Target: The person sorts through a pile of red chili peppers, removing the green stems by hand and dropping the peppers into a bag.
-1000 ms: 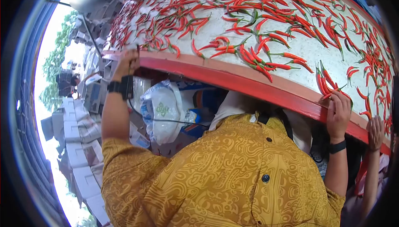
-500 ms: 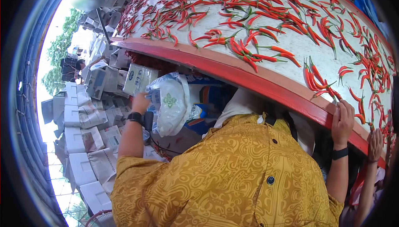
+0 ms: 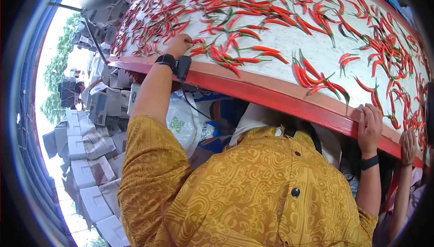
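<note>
Dozens of slender red peppers (image 3: 266,49), many with green stems, lie scattered across the white surface (image 3: 280,69) of a wide table, which has a pink and red rim (image 3: 271,94). At its near side, the left hand (image 3: 178,46) reaches over the rim, its fingers bunched narrowly at a small pepper (image 3: 198,41); whether they pinch it or only touch it cannot be told. The work in hand appears to be handling peppers one by one or in small groups; picking out a single one would call for a light fingertip pinch, clear of its neighbours. The right hand (image 3: 370,125) rests on the rim with fingers close together and bent, near a loose cluster of peppers. No pepper shows in it, and how firmly it holds the edge is unclear. Just beside it, another person's hand (image 3: 408,145) also lies at the rim. The table acts as a broad, shallow holder, its peppers thickly spread toward the far side and sparser near the person. Below the rim sits a pale plastic bag (image 3: 181,134) with a green print, its contents hidden, beside a blue and white sack (image 3: 217,144) whose contents cannot be seen either. Beyond the left arm, pale grey boxes (image 3: 86,172) stand in rows.
</note>
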A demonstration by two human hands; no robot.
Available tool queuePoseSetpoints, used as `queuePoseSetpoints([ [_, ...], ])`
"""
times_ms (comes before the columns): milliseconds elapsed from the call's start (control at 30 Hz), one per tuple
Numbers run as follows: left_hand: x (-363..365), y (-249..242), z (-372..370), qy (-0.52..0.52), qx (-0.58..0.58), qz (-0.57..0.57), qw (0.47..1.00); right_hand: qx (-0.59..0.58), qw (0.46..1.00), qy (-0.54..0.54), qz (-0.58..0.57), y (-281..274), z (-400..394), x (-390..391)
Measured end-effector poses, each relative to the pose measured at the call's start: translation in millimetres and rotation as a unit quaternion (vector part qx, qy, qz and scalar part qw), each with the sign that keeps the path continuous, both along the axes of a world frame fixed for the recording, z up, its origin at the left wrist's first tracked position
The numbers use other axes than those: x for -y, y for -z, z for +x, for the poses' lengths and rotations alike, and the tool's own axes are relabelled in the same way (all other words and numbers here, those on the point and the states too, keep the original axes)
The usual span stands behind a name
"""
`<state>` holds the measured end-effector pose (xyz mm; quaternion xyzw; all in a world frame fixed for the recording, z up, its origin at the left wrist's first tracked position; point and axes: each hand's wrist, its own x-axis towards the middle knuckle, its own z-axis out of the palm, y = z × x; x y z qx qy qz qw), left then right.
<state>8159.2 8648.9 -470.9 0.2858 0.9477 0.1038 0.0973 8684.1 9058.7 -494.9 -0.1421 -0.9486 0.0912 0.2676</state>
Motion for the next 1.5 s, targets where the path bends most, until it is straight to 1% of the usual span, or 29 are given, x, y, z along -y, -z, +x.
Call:
queuePoseSetpoints([
  [67, 3, 0, 5, -0.004, 0.021, 0.036, 0.999, 0.001, 1.0, 0.003, -0.006, 1, 7, -7],
  [133, 2, -7, 22, 0.094, -0.094, 0.008, 0.991, 0.0, 1.0, 0.001, -0.01, 2, 15, -15],
  [200, -2, -9, 36, 0.085, -0.113, 0.003, 0.99, 0.001, 1.0, 0.005, -0.017, 3, 24, -23],
  [267, -3, -7, 44, -0.028, -0.127, 0.003, 0.991, 0.001, 1.0, 0.006, -0.015, 5, 33, -32],
  [367, 15, -25, 48, -0.073, -0.25, 0.121, 0.958, 0.004, 1.0, 0.004, -0.005, 5, 45, -45],
  [433, 54, -41, 38, -0.095, -0.248, 0.278, 0.923, 0.007, 1.0, -0.003, 0.0, 5, 52, -55],
  [467, 61, -67, 67, -0.154, -0.087, 0.359, 0.916, 0.003, 1.0, 0.0, -0.007, 5, 56, -59],
  [500, 73, -77, 93, -0.15, -0.029, 0.384, 0.911, -0.001, 1.0, 0.002, -0.015, 7, 60, -63],
  [533, 84, -94, 128, -0.164, 0.104, 0.36, 0.913, -0.001, 1.0, -0.003, -0.016, 7, 64, -67],
  [567, 99, -99, 161, -0.213, 0.116, 0.275, 0.93, -0.002, 1.0, -0.003, -0.012, 7, 68, -71],
  [633, 154, -85, 203, -0.232, 0.163, 0.173, 0.943, -0.004, 1.0, -0.005, -0.007, 7, 76, -81],
  [667, 152, -92, 238, -0.267, 0.159, 0.027, 0.95, -0.004, 1.0, -0.008, -0.005, 8, 80, -86],
  [700, 165, -74, 263, -0.275, 0.17, -0.017, 0.946, -0.005, 1.0, -0.009, -0.003, 8, 84, -90],
  [733, 169, -65, 285, -0.275, 0.258, -0.026, 0.926, -0.006, 1.0, -0.011, -0.003, 8, 88, -93],
  [767, 167, -47, 308, -0.288, 0.283, -0.041, 0.914, -0.003, 1.0, -0.013, -0.006, 7, 92, -97],
  [800, 182, -13, 321, -0.253, 0.248, -0.038, 0.934, -0.001, 1.0, -0.013, -0.008, 7, 96, -101],
  [833, 172, -3, 339, -0.244, 0.333, 0.076, 0.908, -0.002, 1.0, -0.014, -0.009, 7, 100, -105],
  [867, 176, 7, 339, -0.244, 0.332, 0.076, 0.908, -0.004, 1.0, -0.014, -0.015, 8, 104, -110],
  [900, 180, 21, 334, -0.189, 0.196, -0.016, 0.962, -0.006, 1.0, -0.015, -0.02, 8, 108, -115],
  [933, 164, 19, 335, -0.129, 0.054, -0.107, 0.984, -0.006, 1.0, -0.016, -0.017, 6, 112, -120],
  [1000, 106, -16, 312, -0.324, -0.092, 0.018, 0.941, 0.001, 1.0, -0.015, -0.013, 4, 119, -125],
  [1033, 84, -25, 297, -0.279, -0.194, 0.086, 0.937, 0.002, 1.0, -0.013, -0.012, 4, 123, -129],
  [1100, 7, -46, 277, -0.128, -0.106, 0.296, 0.941, 0.007, 1.0, -0.014, -0.001, 5, 131, -138],
  [1167, -64, -54, 266, -0.053, -0.104, 0.145, 0.983, 0.008, 1.0, -0.01, 0.004, 8, 139, -146],
  [1233, -79, -6, 208, -0.022, -0.148, 0.061, 0.987, 0.008, 1.0, -0.005, 0.012, 9, 146, -155],
  [1267, -92, -5, 193, -0.017, -0.147, 0.064, 0.987, 0.003, 1.0, -0.002, 0.013, 10, 149, -158],
  [1333, -118, -3, 180, -0.13, -0.056, -0.165, 0.976, 0.005, 1.0, 0.011, 0.016, 10, 157, -163],
  [1467, -128, -4, 166, -0.064, -0.059, -0.214, 0.973, 0.009, 1.0, 0.018, -0.012, 9, 169, -176],
  [1500, -129, 2, 166, -0.054, -0.098, -0.219, 0.969, 0.002, 1.0, 0.012, -0.015, 10, 173, -180],
])
